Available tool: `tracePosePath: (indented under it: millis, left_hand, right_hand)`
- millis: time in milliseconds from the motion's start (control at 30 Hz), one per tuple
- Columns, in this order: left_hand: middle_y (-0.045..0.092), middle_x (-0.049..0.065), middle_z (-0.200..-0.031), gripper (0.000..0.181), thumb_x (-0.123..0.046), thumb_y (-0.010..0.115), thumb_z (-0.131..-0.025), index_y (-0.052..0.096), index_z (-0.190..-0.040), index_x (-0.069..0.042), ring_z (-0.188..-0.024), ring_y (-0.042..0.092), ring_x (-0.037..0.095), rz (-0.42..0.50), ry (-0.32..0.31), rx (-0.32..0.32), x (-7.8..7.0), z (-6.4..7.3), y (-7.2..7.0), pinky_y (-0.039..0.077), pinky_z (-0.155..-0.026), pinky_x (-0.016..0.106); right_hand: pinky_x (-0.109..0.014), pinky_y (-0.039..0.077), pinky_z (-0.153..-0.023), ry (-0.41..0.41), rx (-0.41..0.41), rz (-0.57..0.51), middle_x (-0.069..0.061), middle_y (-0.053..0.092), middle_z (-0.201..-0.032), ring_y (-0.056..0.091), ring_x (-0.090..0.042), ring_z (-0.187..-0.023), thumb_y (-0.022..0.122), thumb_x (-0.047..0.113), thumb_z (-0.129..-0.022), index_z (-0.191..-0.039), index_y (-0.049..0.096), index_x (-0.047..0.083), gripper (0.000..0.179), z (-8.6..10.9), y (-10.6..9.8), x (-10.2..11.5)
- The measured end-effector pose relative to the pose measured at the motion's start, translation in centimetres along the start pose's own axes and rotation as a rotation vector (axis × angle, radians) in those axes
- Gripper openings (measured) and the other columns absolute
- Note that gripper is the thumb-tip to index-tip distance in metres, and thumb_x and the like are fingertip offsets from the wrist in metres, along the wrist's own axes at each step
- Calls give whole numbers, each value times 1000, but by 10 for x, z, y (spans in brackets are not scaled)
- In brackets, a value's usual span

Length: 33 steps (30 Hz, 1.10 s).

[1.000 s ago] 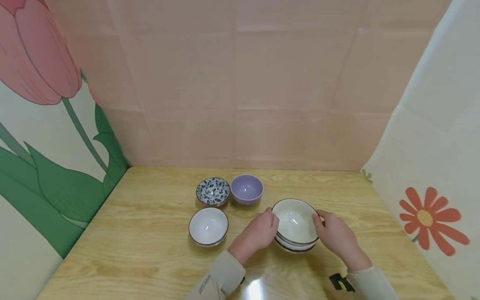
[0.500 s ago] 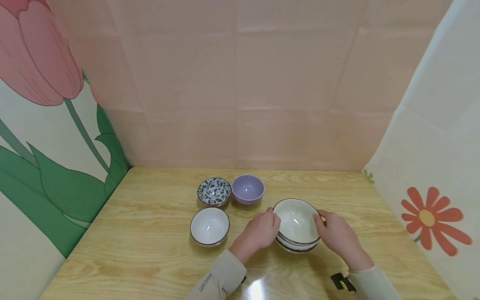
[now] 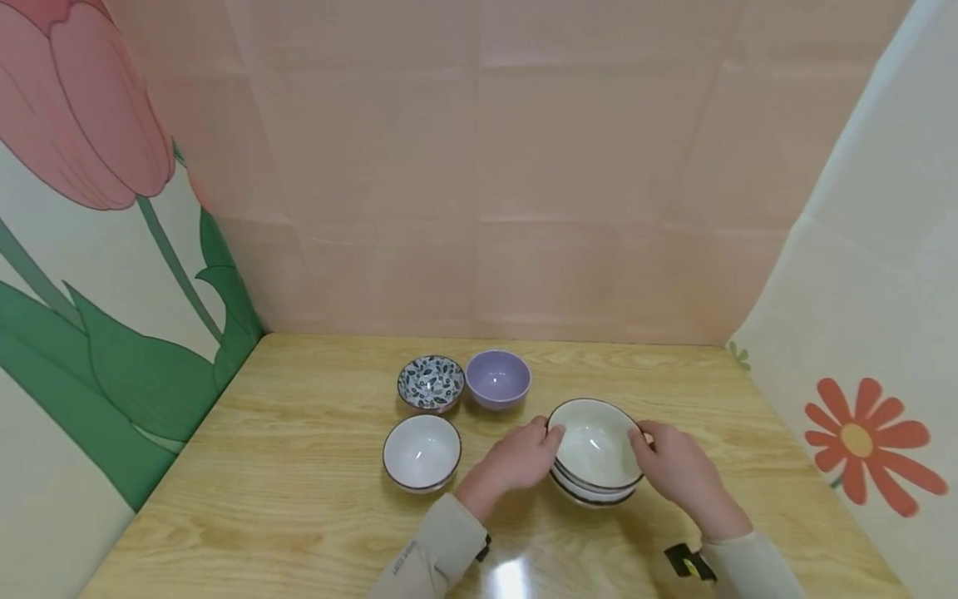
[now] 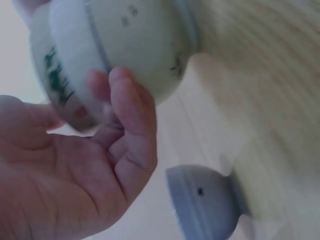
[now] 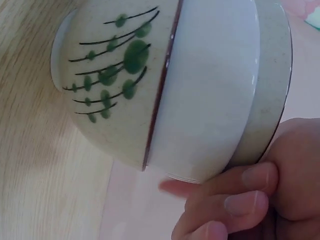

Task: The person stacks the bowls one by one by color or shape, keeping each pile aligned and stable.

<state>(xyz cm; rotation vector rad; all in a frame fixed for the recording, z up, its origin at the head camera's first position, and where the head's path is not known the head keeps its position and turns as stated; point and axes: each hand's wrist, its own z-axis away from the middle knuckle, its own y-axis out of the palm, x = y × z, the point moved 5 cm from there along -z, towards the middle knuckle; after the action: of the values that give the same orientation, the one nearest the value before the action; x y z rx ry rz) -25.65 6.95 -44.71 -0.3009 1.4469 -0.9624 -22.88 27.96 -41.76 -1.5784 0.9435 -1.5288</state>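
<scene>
Cream top bowl [image 3: 596, 447] (qty 1, thin dark rim) heads a stack R of ctr on the wood-grain table [image 3: 247, 482]. Both hands grip it: L hand [image 3: 520, 453] pinches the L side of the rim, thumb inside, fingers outside; R hand [image 3: 679, 472] pinches the R side, also thumb in, fingers curled outside. Below it: 1 whitish band, then 1 lower bowl [image 5: 115, 90], cream w/ brown rim & green sprigs. Stack = min. 2 bowls; can't tell if the whitish band is a 3rd. Another 3 bowls stand singly, upright, L of stack: 1 white bowl [image 3: 422, 452] w/ dark rim, closest to the person; 1 patterned bowl [image 3: 431, 383], dark leaf print on white, behind it; 1 purple bowl [image 3: 497, 378] just beside the patterned one, on its R. Surroundings: 1 pinkish backdrop [image 3: 479, 183] at rear; 1 lg. pink tulip [image 3: 105, 116] on L side; 1 orange-red flower [image 3: 856, 441] on R side. Sleeves [image 3: 430, 545]: 2, beige, w/ 1 dark tab [image 3: 688, 563] by the R cuff.
</scene>
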Motion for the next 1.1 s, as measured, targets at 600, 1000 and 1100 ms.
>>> tracePosePath:
  millis: [600,1000,1100]
  left_hand:
    - [61,3,-85,31,-29,47,-104,66,-108,-5,-68,55,16,-199,41,-36,11,11,-131,47,-60,30]
    - [64,9,-104,27,-14,55,-99,61,-121,0,-88,60,20,-321,-25,-44,19,-64,-128,54,-73,31]
    - [62,12,-118,36,-11,56,-98,55,-133,-1,-96,61,21,-328,-99,-48,27,-73,-118,56,-76,30]
  right_hand:
    - [-19,27,-41,-429,-532,-1,19,38,-57,28,5,-47,72,9,-85,-109,72,11,24,44,-7,89]
    - [-14,32,-46,-573,-197,-111,26,36,-56,32,10,-48,72,12,-85,-106,73,18,22,55,57,153]
    - [-12,31,-45,-585,-147,-115,25,38,-56,33,10,-48,71,12,-86,-105,73,19,20,56,73,159]
